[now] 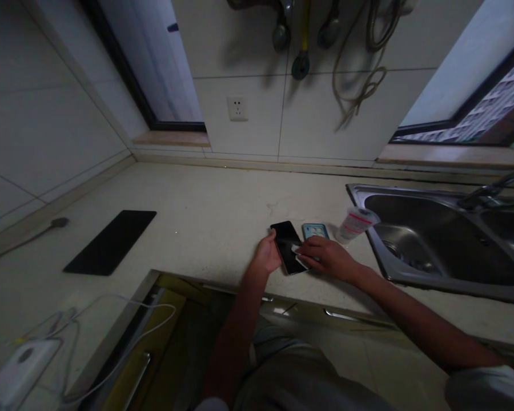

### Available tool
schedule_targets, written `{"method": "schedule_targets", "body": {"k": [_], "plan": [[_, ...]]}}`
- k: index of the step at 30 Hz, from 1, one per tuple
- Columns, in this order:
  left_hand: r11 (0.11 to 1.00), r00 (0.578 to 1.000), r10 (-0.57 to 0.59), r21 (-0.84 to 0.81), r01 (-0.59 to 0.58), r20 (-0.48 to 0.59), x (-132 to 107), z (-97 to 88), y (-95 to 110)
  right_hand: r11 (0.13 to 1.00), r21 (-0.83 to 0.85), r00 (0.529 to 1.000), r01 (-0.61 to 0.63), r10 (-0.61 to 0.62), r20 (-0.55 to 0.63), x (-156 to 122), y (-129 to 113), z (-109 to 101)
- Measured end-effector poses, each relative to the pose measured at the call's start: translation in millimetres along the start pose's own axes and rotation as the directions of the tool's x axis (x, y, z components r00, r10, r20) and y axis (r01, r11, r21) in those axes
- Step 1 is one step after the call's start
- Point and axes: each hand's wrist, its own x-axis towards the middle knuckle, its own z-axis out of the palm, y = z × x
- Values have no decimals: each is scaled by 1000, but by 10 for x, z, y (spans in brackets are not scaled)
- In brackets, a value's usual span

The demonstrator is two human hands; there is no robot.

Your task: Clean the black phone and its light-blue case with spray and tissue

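Observation:
A black smartphone (286, 233) lies near the counter's front edge, its dark screen facing up. My left hand (269, 252) grips it by its left side, thumb along the edge. Over the lower right of the screen, my right hand (325, 256) is closed on a small white wipe (302, 261), which touches the glass. Just behind the right hand is a blue phone case (314, 230), partly covered by the fingers. A clear plastic cup (354, 224) with red print leans at the sink's left rim.
The steel sink (379, 268) with its tap (484, 197) is on the right. A black flat panel (111, 242) lies on the left of the counter (205, 217). At the lower left are a white box-shaped device (23, 371) and white cables (154, 319). Pipes hang above.

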Motion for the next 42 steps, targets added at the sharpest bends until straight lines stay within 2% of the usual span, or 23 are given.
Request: {"method": "schedule_targets", "body": {"k": [3, 8, 13, 16, 19, 21, 25, 28, 31, 36, 42], "plan": [[1000, 1000, -30, 0, 30, 4, -12, 42, -19, 997, -29, 997, -70, 71, 29, 111, 45, 100], [1000, 999, 12, 3, -12, 32, -27, 105, -48, 987, -77, 989, -144, 147, 29, 374, 170, 148], [1000, 997, -5, 4, 4, 82, -29, 128, -65, 989, -65, 991, -131, 133, 23, 620, 153, 154], [1000, 998, -7, -23, 8, 55, -35, 117, -44, 995, -72, 997, -69, 72, 42, 671, 42, 186], [999, 997, 22, -25, -24, -74, -49, 106, -5, 996, -83, 997, 21, -14, 79, 614, -86, 213], [998, 991, 63, -9, -64, -121, -57, 108, 15, 994, -81, 992, 80, -71, 109, 526, -156, 215], [988, 988, 152, 3, -151, -25, -50, 126, 13, 983, -107, 978, 151, -133, 162, 305, -272, 170], [985, 984, 169, 3, -170, 57, -29, 115, -8, 974, -108, 962, 201, -176, 211, 171, -353, 101], [986, 984, 168, 3, -168, 68, -10, 76, -18, 970, -63, 944, 235, -212, 253, 89, -412, 26], [987, 986, 163, -6, -163, 18, -38, 72, 1, 978, -41, 954, 205, -190, 233, -8, -400, -90], [994, 993, 105, -29, -107, -60, -105, 152, 32, 999, -19, 992, 51, -48, 114, -190, -193, -203]]}}
